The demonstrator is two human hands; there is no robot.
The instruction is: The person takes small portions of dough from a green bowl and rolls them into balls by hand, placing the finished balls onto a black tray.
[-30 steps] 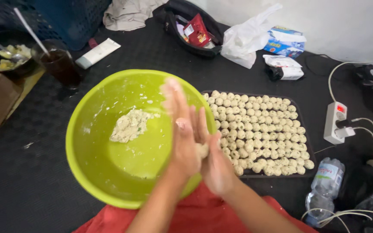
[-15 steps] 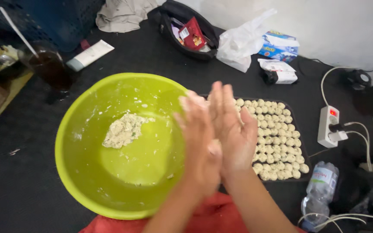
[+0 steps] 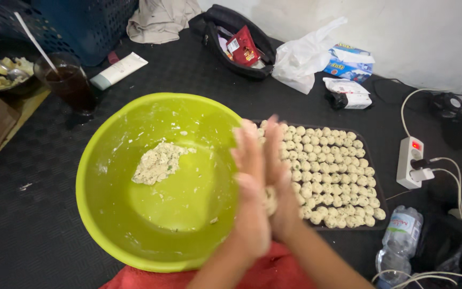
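A white tube lies upper left beside a dark drink. A red packet sits in the black pouch, then a white bag and a blue-and-white box. The green bowl holds dough. The left hand and right hand press together on a dough ball, before the tray of balls. Half a second ago the fingers were spread wider and higher.
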